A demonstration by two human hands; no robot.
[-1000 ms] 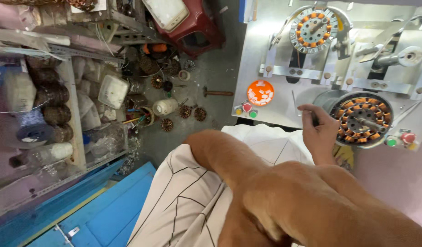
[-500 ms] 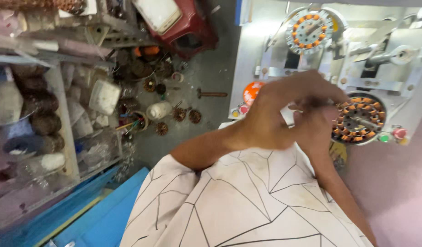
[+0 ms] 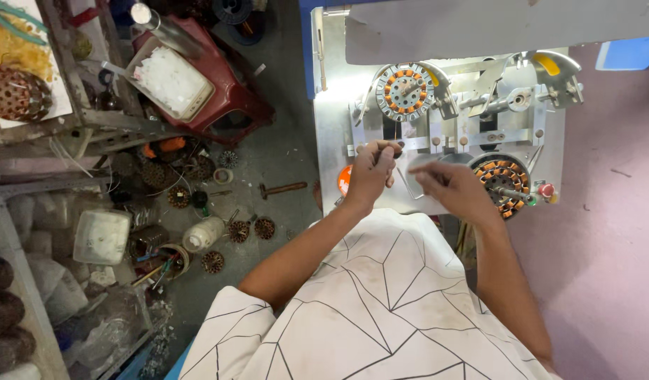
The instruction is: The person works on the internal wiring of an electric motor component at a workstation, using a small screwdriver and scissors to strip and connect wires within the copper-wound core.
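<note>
I sit at a grey metal winding machine (image 3: 331, 127). One copper-wound stator (image 3: 404, 90) is mounted at its upper middle and a second stator (image 3: 504, 181) lower right. My left hand (image 3: 370, 174) is raised just below the upper stator, fingertips pinched on a thin wire (image 3: 396, 134) that runs down from it. My right hand (image 3: 456, 188) hovers close beside it, left of the lower stator, fingers drawn together toward the left hand; whether it holds anything is hidden. An orange round part (image 3: 343, 179) shows partly behind my left wrist.
A red button (image 3: 546, 189) sits right of the lower stator. On the floor to the left lie a hammer (image 3: 282, 188), loose stators (image 3: 248, 229), a white bottle (image 3: 203, 233), a white tub (image 3: 101, 236) and a dark red stool (image 3: 219, 91) bearing a tray of white pieces.
My left hand has swung left, off my right hand, up under the upper stator. My right hand has drawn back left from the lower stator. The view has tilted up.
</note>
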